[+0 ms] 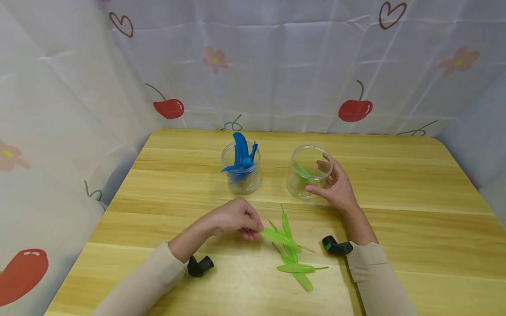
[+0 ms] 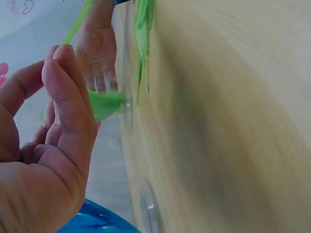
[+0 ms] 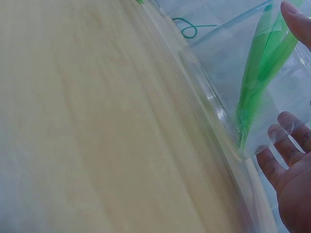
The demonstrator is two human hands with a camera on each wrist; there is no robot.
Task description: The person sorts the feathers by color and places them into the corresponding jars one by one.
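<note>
**Meanwhile, green feathers and two jars on the desk**

Near the middle of the wooden desk (image 1: 395, 184) the person's left hand (image 1: 236, 217) rests with its fingers curled, pinching the end of one green feather (image 1: 278, 237) that lies flat on the wood. That feather belongs to a loose heap of green feathers (image 1: 294, 259) just to the hand's right, crossing one another. The right hand (image 1: 336, 186) is curved around the side of a clear plastic jar (image 1: 306, 169), thumb in front and fingers behind, touching its wall; the jar is tilted and one green feather (image 3: 262, 73) stands inside it. Just left of it, apart, a second clear jar (image 1: 241, 173) stands upright with blue feathers (image 1: 241, 156) sticking out of it. A cloth printed with cherries (image 1: 355, 109) encloses the desk.
</note>
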